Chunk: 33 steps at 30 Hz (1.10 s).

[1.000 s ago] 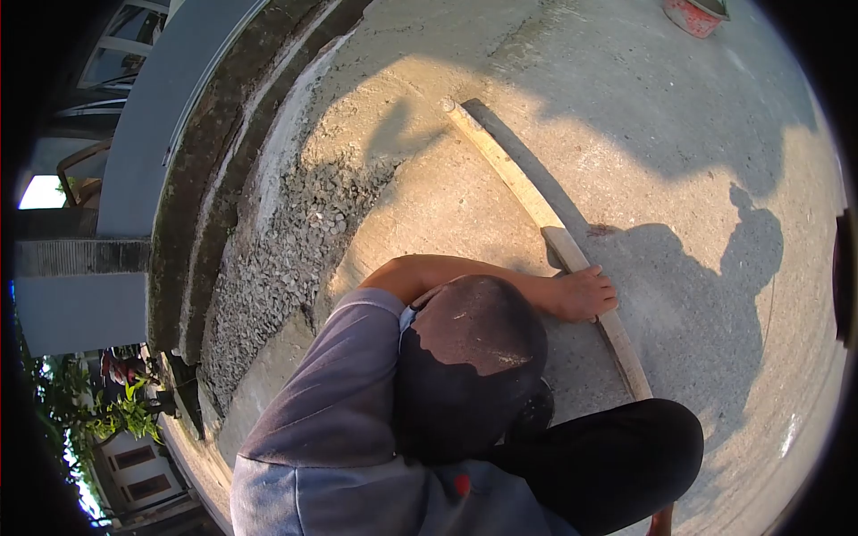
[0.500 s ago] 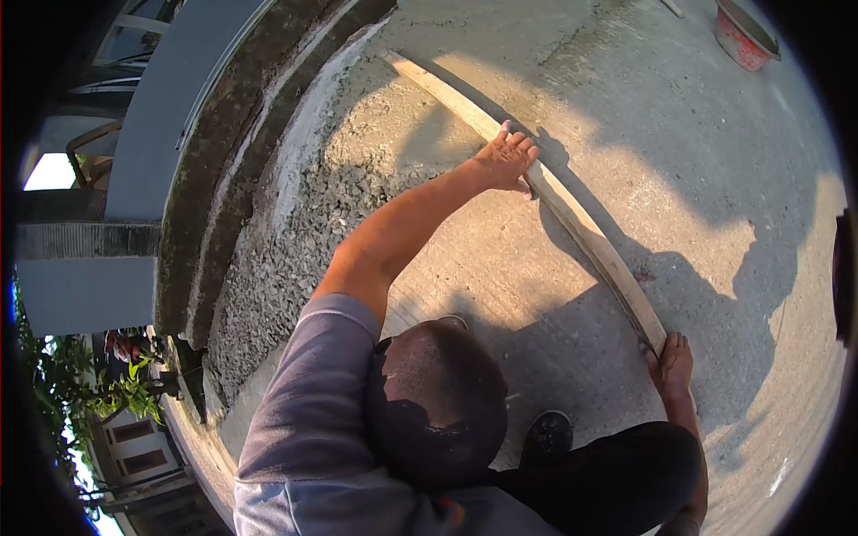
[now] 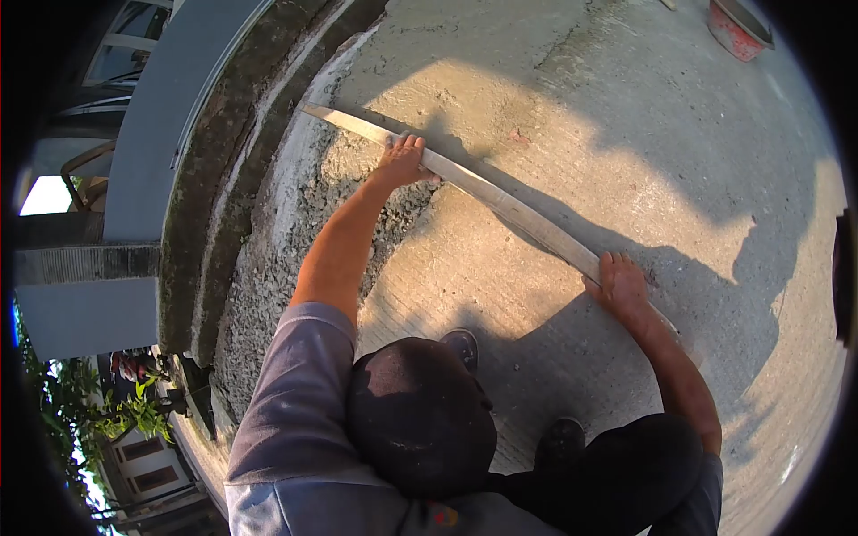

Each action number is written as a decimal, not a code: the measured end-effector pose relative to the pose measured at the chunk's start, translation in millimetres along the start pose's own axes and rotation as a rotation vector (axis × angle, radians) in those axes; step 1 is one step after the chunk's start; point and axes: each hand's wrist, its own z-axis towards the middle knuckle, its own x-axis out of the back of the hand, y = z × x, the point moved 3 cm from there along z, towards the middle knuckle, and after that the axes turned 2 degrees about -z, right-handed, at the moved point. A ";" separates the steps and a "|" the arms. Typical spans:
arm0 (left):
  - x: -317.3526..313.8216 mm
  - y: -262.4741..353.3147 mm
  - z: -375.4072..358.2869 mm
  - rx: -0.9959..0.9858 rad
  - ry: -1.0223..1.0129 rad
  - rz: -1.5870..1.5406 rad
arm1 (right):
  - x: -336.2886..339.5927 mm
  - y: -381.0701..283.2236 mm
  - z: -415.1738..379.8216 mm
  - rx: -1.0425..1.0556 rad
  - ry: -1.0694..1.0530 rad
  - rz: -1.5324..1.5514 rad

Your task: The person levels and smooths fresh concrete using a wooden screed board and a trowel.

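Note:
Neither my left hand nor my right hand is in view. Close in front of me and below, another person in a grey shirt crouches with the head bent down. Both of that person's hands are on a long, pale, straight-edged board lying slantwise over the concrete. The person's left hand grips it near its far left end, fingers over the far edge. Near the other end is the person's right hand. The board's left end rests over rough wet mix.
A curved, stained concrete step runs along the left beside a grey wall. Green plants stand at the lower left. A red bucket is at the top right. The person's shoes rest on the concrete floor.
The person's hands and the board have moved left, and the board's left end now reaches over the rough mix. The right hand is also farther up. The head has shifted slightly down and left.

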 end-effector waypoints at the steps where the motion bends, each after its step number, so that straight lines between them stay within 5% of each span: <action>1: -1.5 4.9 -13.1 -0.006 0.005 -0.059 | 1.2 1.5 -11.4 -0.001 -0.025 0.012; 11: -15.6 166.9 -187.5 -0.240 -0.039 -0.008 | 22.3 32.9 -236.3 -0.027 -0.109 0.013; 16: -3.5 294.6 -216.1 -0.527 0.002 -0.139 | -55.2 122.8 -469.9 -0.336 -0.299 -0.171; 20: -1.9 365.5 -200.9 -0.780 0.146 -0.227 | -5.3 138.2 -569.4 -0.570 -0.299 -0.113; 27: 0.8 442.7 -180.5 -1.152 0.301 -0.234 | 13.8 148.5 -612.4 -0.678 -0.281 -0.089; 33: 28.1 344.4 -144.7 -0.793 0.050 -0.062 | 9.4 148.3 -531.5 -0.518 -0.241 -0.089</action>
